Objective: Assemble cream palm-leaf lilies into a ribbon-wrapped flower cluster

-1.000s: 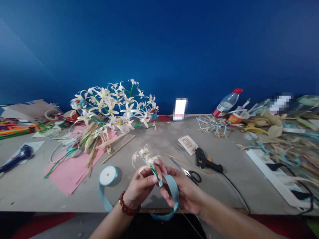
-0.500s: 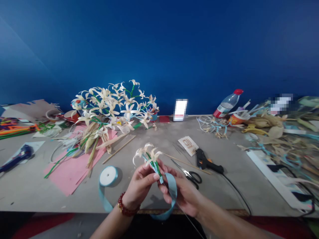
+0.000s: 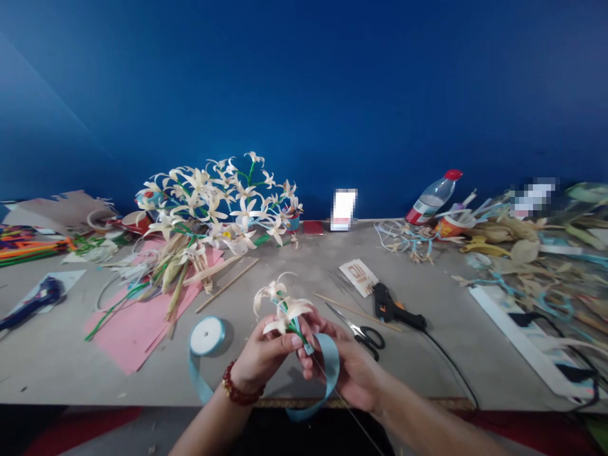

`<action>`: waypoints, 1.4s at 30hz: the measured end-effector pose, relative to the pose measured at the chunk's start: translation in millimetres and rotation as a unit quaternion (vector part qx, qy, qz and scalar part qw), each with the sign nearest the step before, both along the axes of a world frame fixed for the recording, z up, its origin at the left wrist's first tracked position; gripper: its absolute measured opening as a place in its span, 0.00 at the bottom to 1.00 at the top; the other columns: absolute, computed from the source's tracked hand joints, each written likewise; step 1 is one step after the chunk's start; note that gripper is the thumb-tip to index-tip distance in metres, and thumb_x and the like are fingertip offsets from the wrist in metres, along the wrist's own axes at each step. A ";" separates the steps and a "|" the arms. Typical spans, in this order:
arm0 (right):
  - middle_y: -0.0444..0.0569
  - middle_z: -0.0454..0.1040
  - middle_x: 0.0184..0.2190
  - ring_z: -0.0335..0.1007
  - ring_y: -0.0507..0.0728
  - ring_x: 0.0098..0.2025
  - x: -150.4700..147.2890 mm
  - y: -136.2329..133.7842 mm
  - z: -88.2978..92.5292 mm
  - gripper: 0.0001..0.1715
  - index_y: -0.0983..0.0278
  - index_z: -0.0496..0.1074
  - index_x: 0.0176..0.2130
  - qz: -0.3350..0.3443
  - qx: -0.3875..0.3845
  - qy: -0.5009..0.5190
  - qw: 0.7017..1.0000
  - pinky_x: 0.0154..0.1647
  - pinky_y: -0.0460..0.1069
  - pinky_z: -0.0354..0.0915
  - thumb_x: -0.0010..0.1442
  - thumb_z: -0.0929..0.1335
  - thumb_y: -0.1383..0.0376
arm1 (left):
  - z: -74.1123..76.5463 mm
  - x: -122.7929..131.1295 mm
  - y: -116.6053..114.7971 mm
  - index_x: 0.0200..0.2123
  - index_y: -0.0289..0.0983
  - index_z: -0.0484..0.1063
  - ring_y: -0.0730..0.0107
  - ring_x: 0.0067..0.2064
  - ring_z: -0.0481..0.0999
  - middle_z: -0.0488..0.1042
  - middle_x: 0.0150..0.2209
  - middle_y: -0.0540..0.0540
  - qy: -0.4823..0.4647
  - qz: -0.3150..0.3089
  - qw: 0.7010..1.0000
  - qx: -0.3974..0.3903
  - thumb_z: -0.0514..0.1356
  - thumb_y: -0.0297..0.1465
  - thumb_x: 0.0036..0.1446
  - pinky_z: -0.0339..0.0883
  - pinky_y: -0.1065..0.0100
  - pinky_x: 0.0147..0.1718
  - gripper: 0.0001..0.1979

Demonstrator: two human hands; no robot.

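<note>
Near the front of the table my two hands meet around a small spray of cream artificial flowers (image 3: 285, 310) with green and pale blue stems. My left hand (image 3: 273, 354) pinches the stems just below the petals. Closed at the lower end of the stems, my right hand (image 3: 349, 367) grips the blue ribbon (image 3: 331, 364), which is wrapped there and loops down below the table edge. A thin wire runs from the stems down past my right wrist. The ribbon spool (image 3: 207, 335) lies left of my hands, its loose tail hanging over the front edge.
Right of my hands are scissors (image 3: 365, 335) and a black glue gun (image 3: 396, 308) with its cord. A power strip (image 3: 522, 345) lies farther right. Behind stands a large flower arrangement (image 3: 223, 202); pink paper (image 3: 126, 342), a blue glue gun (image 3: 40, 297) and a tilted bottle (image 3: 434, 197) are around.
The flower spray has turned in my fingers, so its petals and stems face differently. The wrapped stem end has shifted slightly. Both hands keep their hold.
</note>
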State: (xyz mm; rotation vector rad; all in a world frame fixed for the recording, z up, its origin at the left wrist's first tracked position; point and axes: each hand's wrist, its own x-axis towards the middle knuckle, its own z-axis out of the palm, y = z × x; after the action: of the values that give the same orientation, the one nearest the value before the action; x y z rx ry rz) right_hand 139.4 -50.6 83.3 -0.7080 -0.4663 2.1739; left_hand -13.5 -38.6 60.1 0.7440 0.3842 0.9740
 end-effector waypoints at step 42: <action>0.44 0.70 0.30 0.66 0.52 0.33 3.6 3.1 -0.1 0.15 0.63 0.71 0.23 -0.185 0.249 -0.179 0.933 0.35 0.46 0.64 0.46 0.80 0.63 | 30.2 -2.9 -10.3 0.32 0.35 0.78 0.68 0.32 0.71 0.75 0.29 0.46 0.250 0.154 0.949 0.115 0.66 0.34 0.56 0.66 0.69 0.34 0.07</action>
State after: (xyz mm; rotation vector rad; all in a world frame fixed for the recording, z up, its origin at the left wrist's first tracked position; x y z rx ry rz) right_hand 142.9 -47.5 83.2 -0.8239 -0.9513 1.4860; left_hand -16.5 -48.9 90.3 1.1733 0.8593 1.1299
